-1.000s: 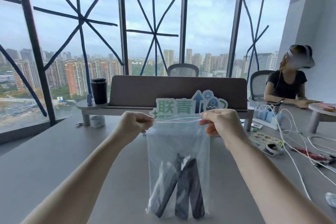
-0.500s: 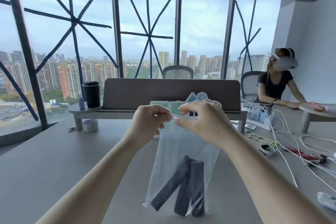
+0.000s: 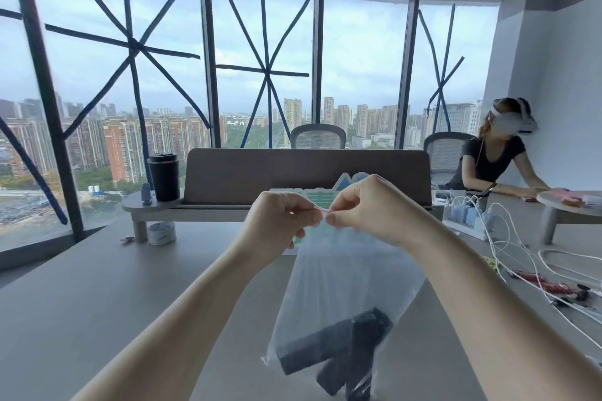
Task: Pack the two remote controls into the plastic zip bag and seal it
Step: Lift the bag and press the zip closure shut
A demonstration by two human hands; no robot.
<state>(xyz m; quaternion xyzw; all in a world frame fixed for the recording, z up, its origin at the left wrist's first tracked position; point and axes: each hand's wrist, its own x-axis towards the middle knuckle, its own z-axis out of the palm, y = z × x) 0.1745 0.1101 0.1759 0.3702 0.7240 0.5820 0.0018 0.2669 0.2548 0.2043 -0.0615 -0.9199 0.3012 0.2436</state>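
A clear plastic zip bag (image 3: 345, 280) hangs in the air above the grey table (image 3: 97, 296). Two dark remote controls (image 3: 338, 352) lie crossed at its bottom, seen through the plastic. My left hand (image 3: 277, 221) and my right hand (image 3: 374, 208) pinch the bag's top edge close together, thumbs and forefingers pressed on the red zip strip (image 3: 317, 211). The strip's outer ends are hidden behind my fingers.
A black cup (image 3: 164, 176) stands on a small shelf beside a brown divider (image 3: 306, 172). A tape roll (image 3: 162, 233) sits under the shelf. White cables (image 3: 521, 257) and small items spread at the right. A person with a headset (image 3: 498, 159) sits at the far right.
My hands came together from the bag's two top corners to its middle, bunching the top edge. The bag swung and tilted, and the remotes shifted to the right inside it.
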